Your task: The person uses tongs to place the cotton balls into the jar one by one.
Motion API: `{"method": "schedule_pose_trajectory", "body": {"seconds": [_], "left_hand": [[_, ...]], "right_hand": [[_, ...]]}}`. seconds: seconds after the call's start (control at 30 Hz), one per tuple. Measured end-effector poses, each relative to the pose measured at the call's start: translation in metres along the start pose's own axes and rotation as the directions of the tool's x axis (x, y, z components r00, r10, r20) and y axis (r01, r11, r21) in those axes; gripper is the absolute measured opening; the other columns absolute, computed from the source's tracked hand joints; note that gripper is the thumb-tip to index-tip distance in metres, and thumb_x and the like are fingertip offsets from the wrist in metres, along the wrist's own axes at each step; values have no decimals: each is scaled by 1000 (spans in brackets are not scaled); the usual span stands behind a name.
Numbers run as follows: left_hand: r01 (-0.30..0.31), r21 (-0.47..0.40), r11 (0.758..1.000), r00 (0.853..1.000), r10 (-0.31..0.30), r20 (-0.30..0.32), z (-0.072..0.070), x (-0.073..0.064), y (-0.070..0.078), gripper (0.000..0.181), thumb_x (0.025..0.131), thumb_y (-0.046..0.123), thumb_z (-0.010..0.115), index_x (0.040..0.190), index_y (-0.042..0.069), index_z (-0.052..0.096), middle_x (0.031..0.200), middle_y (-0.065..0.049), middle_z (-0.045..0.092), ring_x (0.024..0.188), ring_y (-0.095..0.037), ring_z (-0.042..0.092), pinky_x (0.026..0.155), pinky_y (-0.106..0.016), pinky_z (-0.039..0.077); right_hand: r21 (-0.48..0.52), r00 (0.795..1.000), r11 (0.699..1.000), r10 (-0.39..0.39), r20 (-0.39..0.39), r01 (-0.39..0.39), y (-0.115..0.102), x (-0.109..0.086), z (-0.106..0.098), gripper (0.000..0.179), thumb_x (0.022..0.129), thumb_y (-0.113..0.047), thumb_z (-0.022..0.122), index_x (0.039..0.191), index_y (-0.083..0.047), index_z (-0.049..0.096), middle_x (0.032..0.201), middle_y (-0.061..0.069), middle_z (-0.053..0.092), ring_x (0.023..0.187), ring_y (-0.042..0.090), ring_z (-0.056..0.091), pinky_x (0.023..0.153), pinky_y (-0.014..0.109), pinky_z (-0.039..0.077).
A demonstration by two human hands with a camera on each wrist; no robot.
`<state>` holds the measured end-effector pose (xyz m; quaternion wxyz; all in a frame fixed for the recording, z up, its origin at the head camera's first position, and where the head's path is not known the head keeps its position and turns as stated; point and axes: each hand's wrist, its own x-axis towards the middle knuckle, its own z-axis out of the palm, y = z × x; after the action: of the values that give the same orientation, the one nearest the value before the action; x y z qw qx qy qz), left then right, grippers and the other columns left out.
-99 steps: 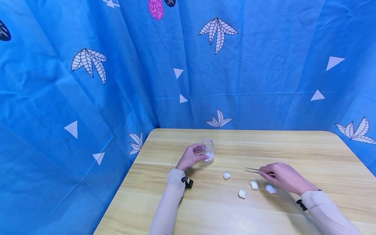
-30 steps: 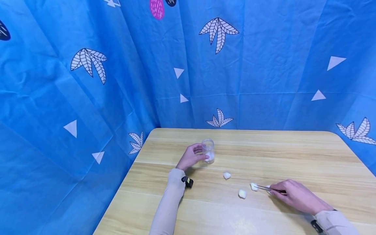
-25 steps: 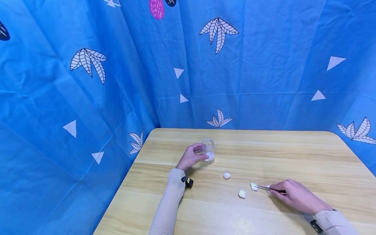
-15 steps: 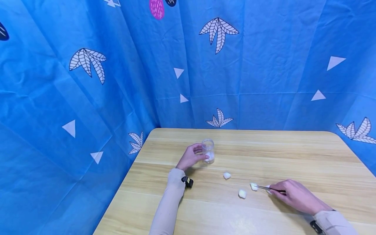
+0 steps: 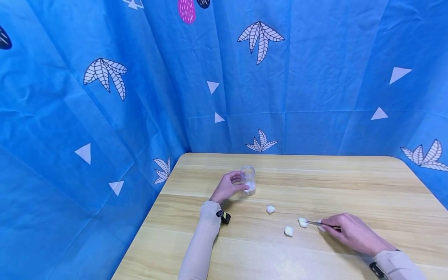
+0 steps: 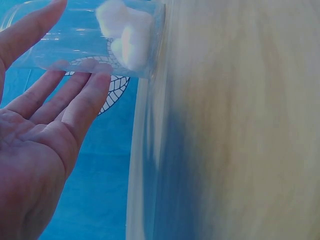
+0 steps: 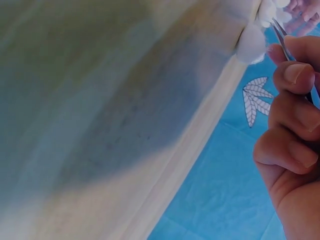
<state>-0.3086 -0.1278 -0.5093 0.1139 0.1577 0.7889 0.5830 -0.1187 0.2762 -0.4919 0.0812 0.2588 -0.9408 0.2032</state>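
Left fingers (image 6: 85, 107) hold a jar (image 5: 247, 179), right fingers (image 7: 296, 112) pinch tweezers (image 5: 314, 223), now moved to cotton (image 5: 302, 224).

The head view looks forward and down, wrist views close along the table (image 5: 297, 190), head and left sharing the jar (image 5: 248, 179).

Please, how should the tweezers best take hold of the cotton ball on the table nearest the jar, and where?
I would pinch the cotton ball across its middle, from the right and above: it looks soft and rounded, lies apart on the table, and the right hand holds the tweezers on that side.
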Motion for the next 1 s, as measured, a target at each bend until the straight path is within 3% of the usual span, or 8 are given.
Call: {"method": "schedule_pose_trajectory", "body": {"seconds": [0.1, 0.4, 0.73, 1.0], "left_hand": [[-5, 6, 1000, 1000, 5, 1, 0, -1, 1, 59, 81, 23, 89, 134, 14, 65, 135, -9, 68, 128, -28, 64, 112, -42, 54], [-11, 8, 1000, 1000, 11, -8, 1, -3, 2, 56, 81, 21, 88, 132, 14, 65, 135, -11, 68, 128, -31, 64, 114, -46, 52], [-16, 1, 1000, 1000, 16, -5, 1, -6, 6, 57, 82, 22, 88, 133, 13, 65, 137, -11, 67, 129, -32, 63, 114, -47, 52], [-10, -1, 1000, 1000, 10, 2, -1, -2, 2, 58, 81, 23, 88, 133, 14, 64, 136, -10, 68, 128, -30, 64, 113, -44, 53]], "right_hand": [[-2, 1000, 1000, 7, -6, -7, -1, 1, -2, 15, 92, -23, 78, 104, -15, 81, 90, -8, 80, 74, -12, 52, 56, 19, 47], [4, 999, 999, 42, -15, -41, -1, 3, -8, 18, 92, -20, 77, 106, -10, 80, 94, 1, 81, 68, -12, 46, 53, 16, 40], [-68, 996, 998, 1, -87, -7, 2, 9, -11, 16, 87, -19, 81, 102, -14, 82, 91, -6, 81, 81, -3, 68, 64, 26, 59], [-56, 994, 998, -19, -111, 13, 2, 18, -14, 15, 87, -15, 80, 102, -13, 81, 90, -6, 81, 77, -8, 63, 62, 24, 58]]}}
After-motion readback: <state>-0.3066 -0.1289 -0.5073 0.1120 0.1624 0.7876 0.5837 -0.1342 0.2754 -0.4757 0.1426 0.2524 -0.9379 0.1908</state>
